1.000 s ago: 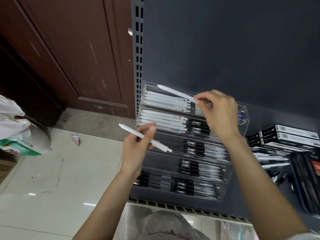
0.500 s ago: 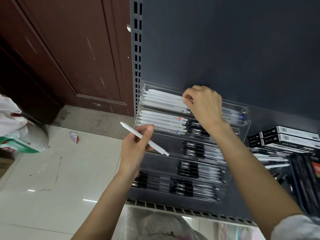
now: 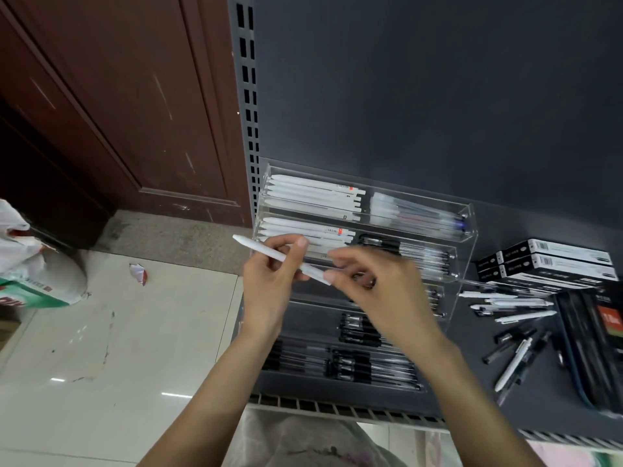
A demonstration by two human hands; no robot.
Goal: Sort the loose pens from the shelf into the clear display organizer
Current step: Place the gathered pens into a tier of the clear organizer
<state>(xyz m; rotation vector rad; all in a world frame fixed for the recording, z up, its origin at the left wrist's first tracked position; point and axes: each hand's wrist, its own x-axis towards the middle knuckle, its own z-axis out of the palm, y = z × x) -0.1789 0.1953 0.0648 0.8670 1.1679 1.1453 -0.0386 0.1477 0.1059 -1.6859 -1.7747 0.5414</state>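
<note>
White pen point(image 3: 281, 259) between both hands, no legible writing.

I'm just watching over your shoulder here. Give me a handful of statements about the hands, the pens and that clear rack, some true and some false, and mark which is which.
1. The left hand holds a white pen. True.
2. The clear display organizer holds only black pens. False: its upper left compartments hold white pens.
3. Loose pens lie on the shelf to the right of the organizer. True.
4. The right hand is reaching into the organizer's top row. False: it is at the end of the white pen, in front of the rack's middle.
5. Boxes are stacked to the left of the organizer. False: they are to its right.
</note>
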